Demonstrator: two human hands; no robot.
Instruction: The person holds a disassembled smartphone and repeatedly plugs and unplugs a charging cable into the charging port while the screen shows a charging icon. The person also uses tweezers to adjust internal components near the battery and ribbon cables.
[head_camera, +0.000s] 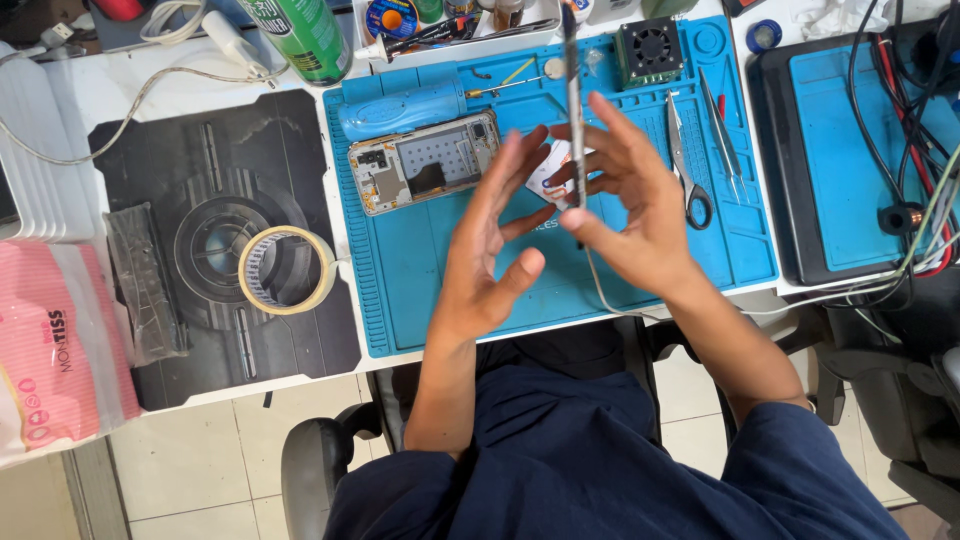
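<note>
My right hand (632, 205) holds a thin dark phone screen panel (572, 90) upright and edge-on above the blue work mat (420, 270), pinching its lower end between thumb and fingers. Facing it, my left hand (488, 255) has its fingers spread, the fingertips close to the panel's left face; whether they touch it I cannot tell. An opened phone body (425, 160) with bare internals lies on the mat just left of the hands. A small white and orange card (548, 172) lies partly hidden behind my fingers.
On the blue mat lie a blue cylindrical tool (400, 108), scissors (686, 165), tweezers (724, 130) and a small fan (648, 48). A tape roll (286, 270) rests on a black mat (200, 160). Left: a pink tissue pack (55, 350). Right: a cable-strewn blue mat (850, 150).
</note>
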